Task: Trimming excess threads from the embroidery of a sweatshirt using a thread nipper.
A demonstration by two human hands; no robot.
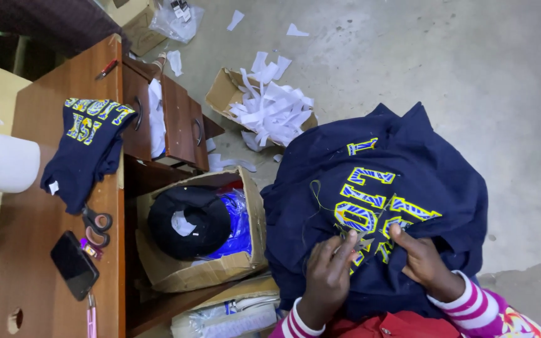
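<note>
Resting on the lap, the navy embroidered cloth [377, 206] lies under both hands. The left hand [328, 275] pinches small snips [363, 243] over the yellow lettering; the right hand [424, 263] grips a fold beside them.

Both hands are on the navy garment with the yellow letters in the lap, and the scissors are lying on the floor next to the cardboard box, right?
Not quite. The head view shows the scissors lying on the wooden desk, beside the black phone, not on the floor. The rest holds: the left hand and right hand are both on the navy garment in the lap.
</note>
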